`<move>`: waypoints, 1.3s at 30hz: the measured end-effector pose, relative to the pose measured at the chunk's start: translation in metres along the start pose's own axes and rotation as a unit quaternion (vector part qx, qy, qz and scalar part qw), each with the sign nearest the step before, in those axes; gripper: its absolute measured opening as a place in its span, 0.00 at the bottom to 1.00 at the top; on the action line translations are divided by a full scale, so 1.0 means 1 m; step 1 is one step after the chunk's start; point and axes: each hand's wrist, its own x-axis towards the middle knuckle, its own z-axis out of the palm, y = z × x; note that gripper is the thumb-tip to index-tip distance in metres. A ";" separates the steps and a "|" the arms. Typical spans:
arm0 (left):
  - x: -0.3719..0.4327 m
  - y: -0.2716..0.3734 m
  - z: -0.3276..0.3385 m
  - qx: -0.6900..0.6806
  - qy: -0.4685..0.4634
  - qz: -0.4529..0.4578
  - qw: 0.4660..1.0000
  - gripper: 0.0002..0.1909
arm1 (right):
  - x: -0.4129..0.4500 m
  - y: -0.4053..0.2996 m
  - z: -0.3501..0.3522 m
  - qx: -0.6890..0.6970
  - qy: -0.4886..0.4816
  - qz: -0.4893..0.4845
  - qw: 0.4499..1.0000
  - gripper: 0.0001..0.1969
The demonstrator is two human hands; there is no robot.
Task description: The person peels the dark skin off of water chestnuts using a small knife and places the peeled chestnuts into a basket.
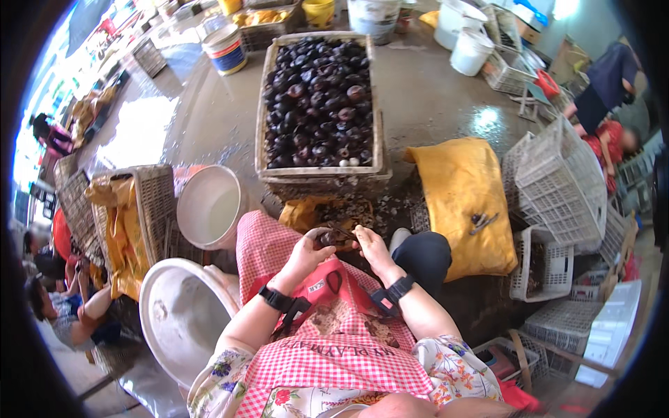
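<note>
My left hand grips a dark brown water chestnut in its fingertips, above my lap. Close beside it, the fingers of my right hand pinch a thin dark piece, too small to tell whether it is a tool or peel. A slatted crate heaped with dark water chestnuts stands in front of me, on top of another crate. Two peeled white ones lie at its near edge. Under my hands, scraps are strewn around a yellow sack.
To my left stand a bucket of cloudy liquid and a large pale basin. A yellow sack cover on my right bears small tools. White plastic crates stack beyond it. Other people sit at both sides; the floor is wet.
</note>
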 end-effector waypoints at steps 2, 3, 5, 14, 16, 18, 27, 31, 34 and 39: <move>-0.005 0.006 -0.001 -0.092 0.005 -0.036 0.995 0.23 | -0.005 -0.004 0.011 -0.137 -0.030 -0.126 0.982 0.15; -0.004 0.003 -0.001 -0.094 0.011 -0.043 0.995 0.23 | -0.012 -0.005 0.016 -0.197 -0.012 -0.193 0.961 0.14; -0.002 -0.003 -0.001 -0.078 0.017 -0.003 0.997 0.22 | -0.019 -0.021 0.026 -0.276 -0.006 -0.249 0.928 0.15; 0.007 -0.005 -0.004 -0.036 0.028 -0.059 0.997 0.22 | 0.032 0.019 0.013 -0.092 0.017 -0.153 0.984 0.18; 0.013 -0.010 -0.006 -0.062 0.027 -0.014 0.998 0.22 | 0.012 -0.001 0.035 -0.190 -0.033 -0.265 0.945 0.19; 0.012 -0.006 -0.010 -0.064 0.028 -0.001 0.998 0.22 | 0.021 -0.006 0.030 -0.223 0.008 -0.253 0.941 0.21; 0.010 0.001 -0.010 -0.046 -0.007 -0.034 0.998 0.20 | 0.027 -0.011 0.020 -0.207 -0.005 -0.162 0.965 0.23; 0.022 0.000 -0.014 0.006 -0.015 -0.031 0.999 0.20 | 0.046 0.038 -0.003 -0.104 0.004 -0.097 0.990 0.25; 0.016 -0.010 -0.019 0.018 -0.035 0.005 0.999 0.22 | 0.015 -0.007 0.029 -0.162 -0.072 -0.175 0.968 0.22; 0.020 0.002 -0.014 -0.020 -0.030 -0.067 0.997 0.20 | 0.042 0.031 -0.002 -0.134 0.018 -0.087 0.987 0.25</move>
